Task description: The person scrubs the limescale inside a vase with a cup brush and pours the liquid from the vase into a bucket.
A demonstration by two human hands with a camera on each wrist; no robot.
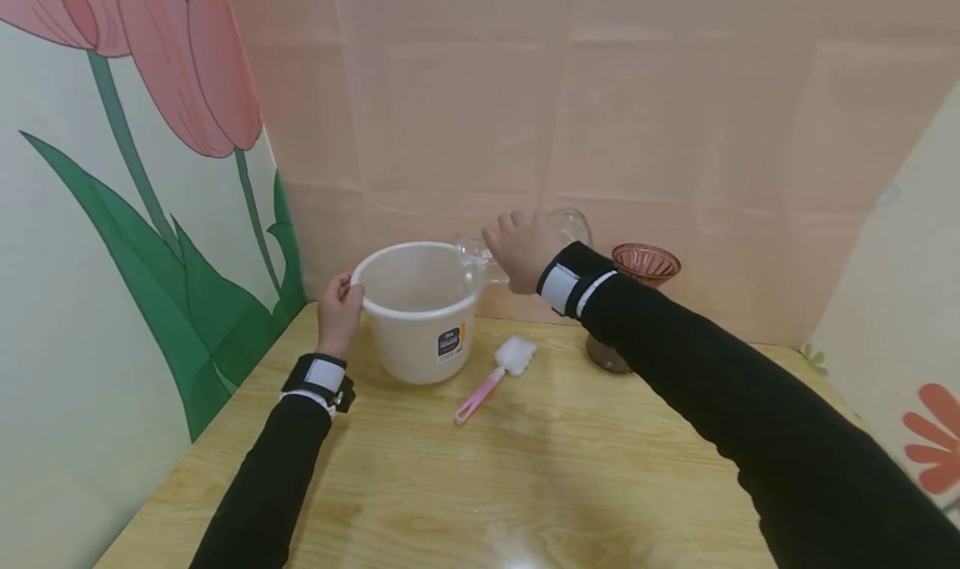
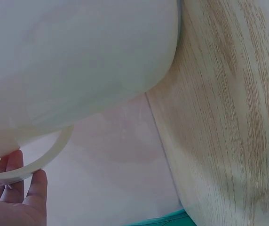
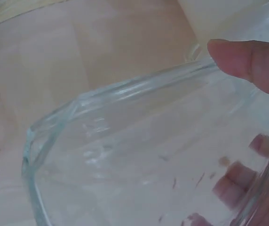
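Left hand (image 1: 339,306) pinches the bucket (image 1: 420,315) rim at 9 o'clock. Bucket stands on the table (image 1: 525,469), rear left. Its label faces the viewer; text unreadable. Right hand (image 1: 522,248) grasps a clear glass vase (image 1: 558,223), tipped sideways, long axis horizontal, mouth over the bucket rim at 3 o'clock.

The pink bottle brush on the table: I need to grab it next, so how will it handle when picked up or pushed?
The pink bottle brush looks light: thin plastic handle, small white foam head. The handle probably stays stiff, while the head likely squashes. Lying flat on the wooden table, it should slide rather than tip.
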